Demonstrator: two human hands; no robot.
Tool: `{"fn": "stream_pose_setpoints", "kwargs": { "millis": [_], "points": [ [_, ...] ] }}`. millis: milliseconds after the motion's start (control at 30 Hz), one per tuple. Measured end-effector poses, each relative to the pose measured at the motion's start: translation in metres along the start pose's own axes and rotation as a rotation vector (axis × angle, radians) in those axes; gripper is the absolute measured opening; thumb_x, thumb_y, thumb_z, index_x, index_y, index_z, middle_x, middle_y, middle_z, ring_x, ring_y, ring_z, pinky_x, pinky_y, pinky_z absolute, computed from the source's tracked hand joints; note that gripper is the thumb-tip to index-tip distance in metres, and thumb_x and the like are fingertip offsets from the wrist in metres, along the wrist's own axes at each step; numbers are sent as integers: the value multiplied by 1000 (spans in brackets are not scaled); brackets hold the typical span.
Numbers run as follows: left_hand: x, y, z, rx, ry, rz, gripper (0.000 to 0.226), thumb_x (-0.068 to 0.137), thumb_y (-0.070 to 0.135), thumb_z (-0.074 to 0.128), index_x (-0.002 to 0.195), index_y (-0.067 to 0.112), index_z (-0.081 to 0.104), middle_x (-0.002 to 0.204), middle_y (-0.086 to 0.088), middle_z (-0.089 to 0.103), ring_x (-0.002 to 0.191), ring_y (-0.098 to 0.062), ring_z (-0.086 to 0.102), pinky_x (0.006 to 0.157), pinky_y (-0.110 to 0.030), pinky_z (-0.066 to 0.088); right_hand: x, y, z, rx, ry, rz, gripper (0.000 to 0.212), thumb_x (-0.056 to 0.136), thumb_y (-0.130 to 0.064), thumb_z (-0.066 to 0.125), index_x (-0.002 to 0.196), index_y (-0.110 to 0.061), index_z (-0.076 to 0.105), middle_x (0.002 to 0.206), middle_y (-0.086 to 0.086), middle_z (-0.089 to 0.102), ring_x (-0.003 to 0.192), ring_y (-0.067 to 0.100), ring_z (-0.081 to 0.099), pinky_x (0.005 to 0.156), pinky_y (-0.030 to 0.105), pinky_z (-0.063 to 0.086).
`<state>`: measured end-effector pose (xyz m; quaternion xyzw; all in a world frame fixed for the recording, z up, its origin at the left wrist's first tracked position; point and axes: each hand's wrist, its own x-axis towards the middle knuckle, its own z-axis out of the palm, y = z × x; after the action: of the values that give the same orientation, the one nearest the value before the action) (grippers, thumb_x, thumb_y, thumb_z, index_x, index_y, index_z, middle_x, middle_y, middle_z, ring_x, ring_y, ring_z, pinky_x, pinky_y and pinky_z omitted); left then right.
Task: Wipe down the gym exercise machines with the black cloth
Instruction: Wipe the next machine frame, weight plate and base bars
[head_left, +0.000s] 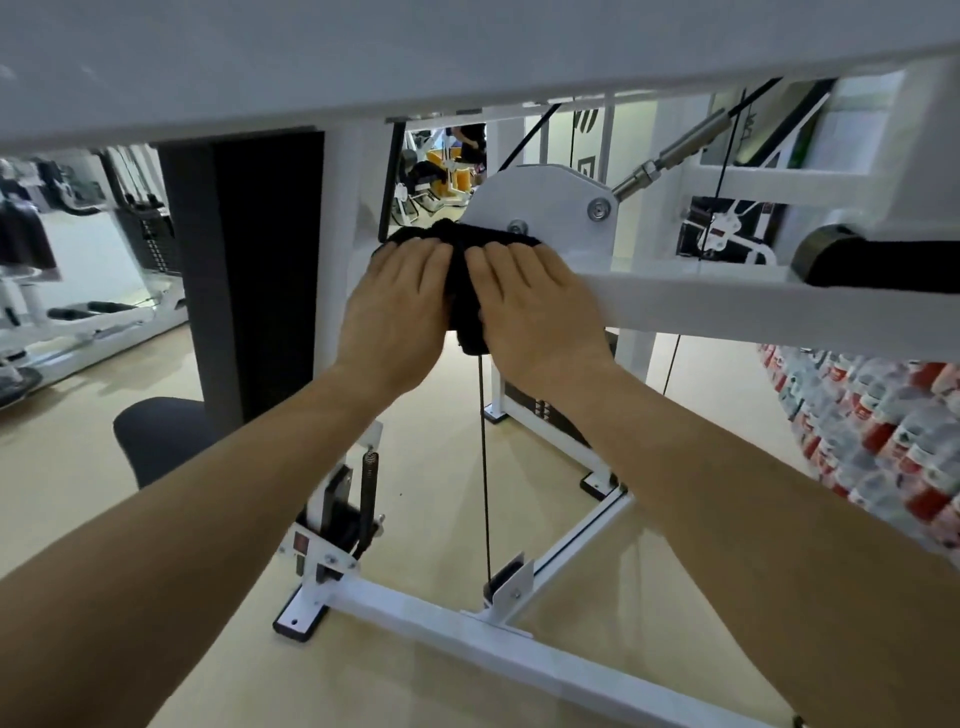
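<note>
- Cloth (464, 291): black, soft, bunched into a thick wad. Its upper edge spreads along the foot of the white plate (540, 205), and a lump hangs down between the two wrists.
- Position: the cloth sits mid-frame on the machine (467, 629), where the plate meets the white bar (727, 306).
- Left hand (400, 312): flat, fingers straight and close together, pressing on the cloth's left half.
- Right hand (535, 306): same pose, palm down on the cloth's right half and the near end of the bar. The hands lie side by side with only a strip of cloth between them.
- Plate: rounded, with two bolts showing just above the cloth.
- Cable (484, 467): black, dropping straight from under the cloth to a bracket on the machine's base.
- Writing: a red sticker (300, 544) on the lower left bracket is too small to read. The bottles (883, 426) stacked at right carry red-and-white labels, text blurred.
- Floor (447, 509): pale tan, smooth.
- Seat (161, 436): black, at lower left, with a tall black pad (260, 260) behind it.
- Room: gym, with more white machines and a weight stack (148, 239) at left. A wide white beam (363, 52) fills the top of the view.
</note>
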<state>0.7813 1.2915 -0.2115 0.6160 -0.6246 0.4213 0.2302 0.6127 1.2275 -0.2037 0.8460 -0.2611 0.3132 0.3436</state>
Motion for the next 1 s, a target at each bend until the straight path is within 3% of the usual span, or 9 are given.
{"fn": "stream_pose_setpoints", "kwargs": {
  "millis": [200,367,500,633,767,833,900,1000],
  "points": [
    [9,51,6,-145,131,43,41,99,20,50,136,2,53,135,-15,59,126,-34,54,110,-45,42,-51,54,-10,-44,143,32,46,104,-29,40,140,-2,48,131,17,58,116,34,56,107,44,39],
    [8,23,1,-125,136,80,37,99,25,53,132,9,60,128,-10,65,116,-30,60,97,-42,46,-32,44,-7,15,163,-17,42,101,-27,47,135,-4,55,129,14,63,113,33,60,103,44,44],
    [18,-2,-19,-161,108,38,24,97,24,58,116,14,68,107,-6,71,95,-30,63,73,-41,53,-9,40,-13,231,160,-32,29,95,-18,61,123,-11,65,113,9,69,99,32,63,86,45,52],
    [51,6,-44,-259,99,-2,21,96,23,57,115,18,64,106,-2,71,92,-27,67,73,-45,57,5,53,-31,323,225,-30,22,90,-12,63,112,-9,65,99,12,67,85,31,64,69,39,55],
    [89,17,-43,-246,142,-105,22,92,14,51,111,15,63,115,-9,61,91,-34,61,69,-36,46,39,74,-36,142,296,7,16,87,-12,63,103,-10,65,99,12,63,83,31,61,59,31,42],
    [96,18,-34,-243,55,-111,27,94,6,52,116,13,65,122,-14,58,98,-37,59,74,-32,38,51,79,-29,24,296,8,9,82,-9,66,91,-11,68,92,9,63,78,31,60,59,34,44],
    [94,16,-27,-280,50,-77,27,91,7,56,115,12,69,120,-13,60,100,-35,60,77,-32,44,53,83,-23,-9,293,-4,7,82,-9,65,84,-12,70,86,7,62,78,31,59,65,36,46],
    [77,14,-21,-344,93,-9,27,92,25,60,112,11,72,114,-8,64,95,-27,63,74,-43,55,44,90,-25,42,189,-53,17,90,-13,61,95,-19,77,92,5,65,88,32,57,76,40,45]
  ]
}}
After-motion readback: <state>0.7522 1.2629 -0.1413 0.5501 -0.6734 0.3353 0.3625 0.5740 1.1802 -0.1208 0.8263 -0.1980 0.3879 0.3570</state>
